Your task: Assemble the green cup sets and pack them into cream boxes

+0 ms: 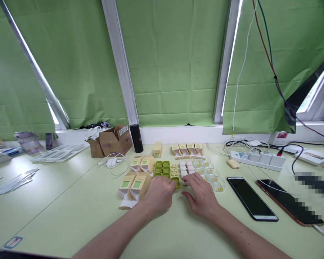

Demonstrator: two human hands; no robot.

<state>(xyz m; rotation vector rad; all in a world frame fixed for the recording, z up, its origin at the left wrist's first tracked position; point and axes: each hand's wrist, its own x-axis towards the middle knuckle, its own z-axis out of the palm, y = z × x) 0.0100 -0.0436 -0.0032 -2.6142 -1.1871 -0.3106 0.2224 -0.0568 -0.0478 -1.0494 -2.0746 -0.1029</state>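
Note:
My left hand (pixel 160 192) is curled closed, its thumb and forefinger at the edge of a small square green cup (pixel 177 183). Behind it stand several matching green cups (pixel 162 168) in rows. My right hand (pixel 202 194) reaches over small pale pink blocks (pixel 183 168), thumb and fingers apart; its fingertips partly cover the nearest blocks. Between cups and blocks lie small cream-yellow pieces (pixel 174 171). Transparent domed cups with yellow centres (pixel 213 178) sit just right of my right hand. Left of my left hand are cream cartons with green windows (pixel 137 184), their flaps open.
More cream cartons (pixel 187 151) stand at the back beside a single upright one (pixel 157 149). A cardboard box (pixel 115 142) and black cylinder (pixel 136 138) are behind left. Two phones (pixel 252 198), a power strip (pixel 256 160) and cables lie right. White trays (pixel 61 153) lie far left.

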